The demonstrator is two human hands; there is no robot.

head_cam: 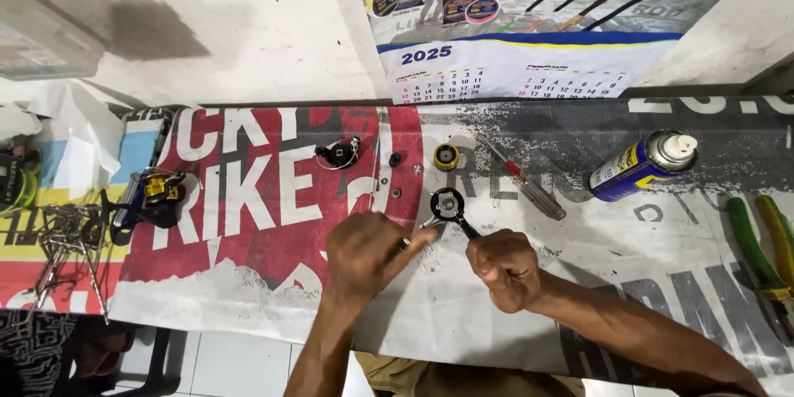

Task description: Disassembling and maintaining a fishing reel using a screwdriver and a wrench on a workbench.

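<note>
Small black ring-shaped reel part [447,203] lay mid-bench, just beyond my knuckles, on the printed banner [273,198]. Judged it light, rigid metal, likely oily and slick; best taken by its thin arms, not the ring. My left hand [370,250] pinched one arm, thumb and forefinger closed on it. My right hand [502,266] was fisted around the dark handle running toward the ring. Loose screws [396,193] and a yellow cap [446,156] sat toward the back edge; screwdriver [529,187] and spray can [643,165] lay to the right.
</note>
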